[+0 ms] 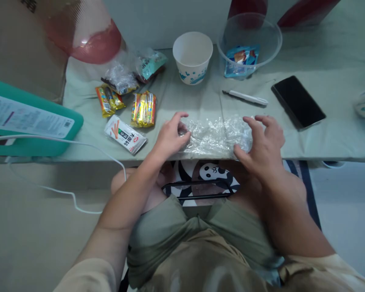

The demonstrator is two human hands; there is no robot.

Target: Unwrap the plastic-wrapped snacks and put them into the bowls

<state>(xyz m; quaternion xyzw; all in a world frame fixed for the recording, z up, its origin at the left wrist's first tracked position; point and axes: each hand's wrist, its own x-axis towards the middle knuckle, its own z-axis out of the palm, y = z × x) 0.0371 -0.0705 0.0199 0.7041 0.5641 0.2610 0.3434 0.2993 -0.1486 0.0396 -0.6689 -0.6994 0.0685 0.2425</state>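
Note:
A crinkled sheet of clear plastic film [213, 136] lies spread along the front edge of the table, between my two hands. My left hand [172, 138] rests at its left end, with curled fingers and the thumb apart from the index finger. At the right end, my right hand [261, 142] has its thumb and fingers spread, the tips at the film's edge. Neither hand visibly grips the film. Close to my left hand lie a white snack packet [125, 134] and a yellow-and-red snack pack [143, 108]. A white pen [245, 97] lies behind the film.
Behind the film stands a paper cup [193, 54]. A clear plastic bowl [269, 54] with blue packets is to its right. A black phone [298, 101] lies at right. Several snack packs and a green container [57, 138] are at left, with a white cable [94, 146] crossing it.

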